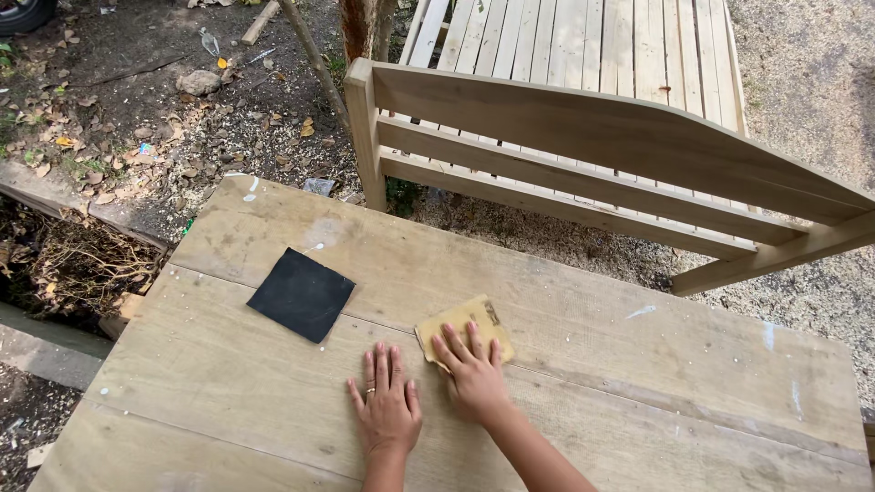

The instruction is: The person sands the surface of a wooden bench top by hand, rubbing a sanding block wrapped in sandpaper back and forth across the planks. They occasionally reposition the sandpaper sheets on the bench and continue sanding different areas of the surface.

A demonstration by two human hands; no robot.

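Tan sandpaper (465, 330) lies on the weathered plank tabletop (638, 364), pressed flat under the right hand (474, 374), whose fingers are spread open over its near edge. The left hand (387, 405) rests just beside it, palm down on bare wood, fingers extended, a ring on one. A black sandpaper square (302, 294) lies nearby to the left. A wooden bed frame (583, 128) stands beyond the table.

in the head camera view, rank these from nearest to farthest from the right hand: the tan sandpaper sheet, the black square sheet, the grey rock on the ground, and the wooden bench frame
From the right hand:
1. Tan sandpaper sheet, directly under its fingers, touching.
2. Black square sheet, to the left on the wooden plank table.
3. Pale wooden bench frame, beyond the table's far edge.
4. Grey rock, far upper left on the leaf-strewn ground.
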